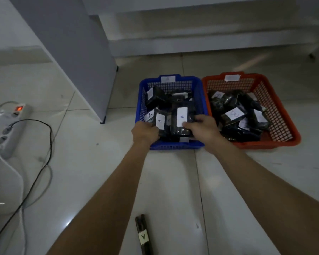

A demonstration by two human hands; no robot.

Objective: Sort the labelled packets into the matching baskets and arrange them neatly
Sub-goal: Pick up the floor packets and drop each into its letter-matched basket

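Blue basket (199, 92) left of red basket (284, 115), touching; both hold dark labelled packets. Left hand (145, 133) and right hand (203, 128) grip A-labelled packets (180, 124) at blue basket's near edge. One A packet (144, 236) lies on near floor.

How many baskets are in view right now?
2. The blue basket sits on the floor with both hands in it; the orange basket stands right beside it, on its right. None seems hidden.
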